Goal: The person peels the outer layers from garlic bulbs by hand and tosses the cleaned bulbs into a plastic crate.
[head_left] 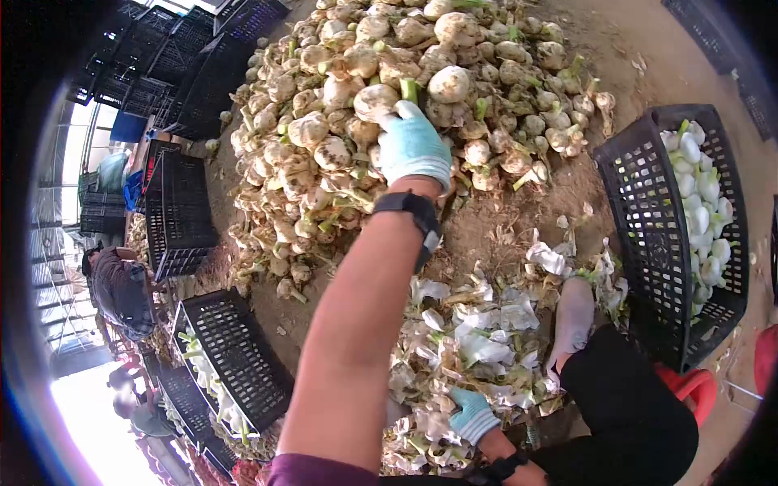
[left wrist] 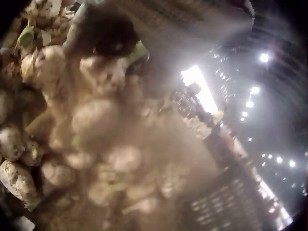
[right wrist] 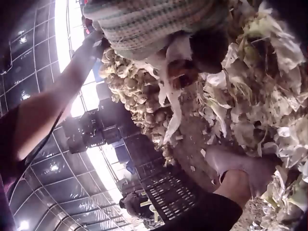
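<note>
In the head view my left hand [head_left: 413,150], in a pale blue glove, reaches onto a heap of dirty garlic bulbs [head_left: 308,130]. Its thumb and forefinger are spread at a soil-stained bulb [head_left: 377,103], beside a cut green stem [head_left: 409,89]. The left wrist view is blurred, with bulbs [left wrist: 96,118] close below the glove. My gloved right hand [head_left: 472,417] is low over loose papery skins [head_left: 486,344]. In the right wrist view a white strip of skin [right wrist: 174,115] hangs under that glove [right wrist: 159,24]; I cannot tell whether its hidden fingers grip anything.
A black crate [head_left: 648,202] of cleaned white bulbs [head_left: 705,211] stands at the right. Another crate [head_left: 235,348] with stemmed bulbs is at lower left, and stacked crates [head_left: 178,202] are behind it. My foot [head_left: 571,320] is beside the skins. A person [head_left: 121,292] bends over at far left.
</note>
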Available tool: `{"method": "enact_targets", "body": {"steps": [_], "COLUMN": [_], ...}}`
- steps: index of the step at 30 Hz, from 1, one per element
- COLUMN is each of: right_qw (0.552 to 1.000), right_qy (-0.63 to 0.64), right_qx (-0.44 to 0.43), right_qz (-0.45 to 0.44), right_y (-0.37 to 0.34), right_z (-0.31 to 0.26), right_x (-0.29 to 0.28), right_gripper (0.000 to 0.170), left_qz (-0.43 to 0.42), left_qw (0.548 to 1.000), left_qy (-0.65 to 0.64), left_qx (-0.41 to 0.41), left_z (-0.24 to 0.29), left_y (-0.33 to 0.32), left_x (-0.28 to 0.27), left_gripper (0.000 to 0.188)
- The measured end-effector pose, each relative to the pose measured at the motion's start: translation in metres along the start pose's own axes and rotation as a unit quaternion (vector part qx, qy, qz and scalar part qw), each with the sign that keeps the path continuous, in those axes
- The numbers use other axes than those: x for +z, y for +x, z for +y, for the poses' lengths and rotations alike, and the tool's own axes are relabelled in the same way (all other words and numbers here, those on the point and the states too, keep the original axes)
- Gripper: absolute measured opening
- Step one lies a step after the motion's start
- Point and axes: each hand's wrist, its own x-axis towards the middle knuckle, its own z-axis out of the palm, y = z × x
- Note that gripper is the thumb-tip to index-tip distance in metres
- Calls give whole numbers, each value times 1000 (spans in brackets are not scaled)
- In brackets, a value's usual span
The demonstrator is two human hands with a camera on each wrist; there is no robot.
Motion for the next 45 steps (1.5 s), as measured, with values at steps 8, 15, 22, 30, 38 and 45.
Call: {"method": "enact_targets", "body": {"steps": [8, 15, 22, 30, 38, 45], "right_qw": [987, 720, 974, 982, 958, 949], "right_qy": [99, 674, 22, 39, 95, 155], "right_qx": [5, -16, -161, -170, -216, -242], "right_qz": [128, 165, 160, 70, 164, 127], "right_y": [-5, -5, -39, -73, -102, -107], "right_z": [27, -2, -8, -21, -48, -39], "right_x": [7, -42, -33, -18, -6, 16], "right_gripper": [25, 34, 28, 19, 21, 16], "left_qz": [82, -194, -237, -253, -247, -75], "left_qw": [939, 875, 902, 765, 325, 403], "left_qy": [-334, -444, -359, -582, -883, -876], "left_qx": [-12, 17, 36, -111, -234, -254], "left_z": [-32, -72, -114, -137, -142, -152], "left_y": [-17, -185, -335, -379, -406, -406], "left_x": [16, -47, -77, -113, -114, -100], "left_gripper": [64, 58, 63, 68, 56, 45]}}
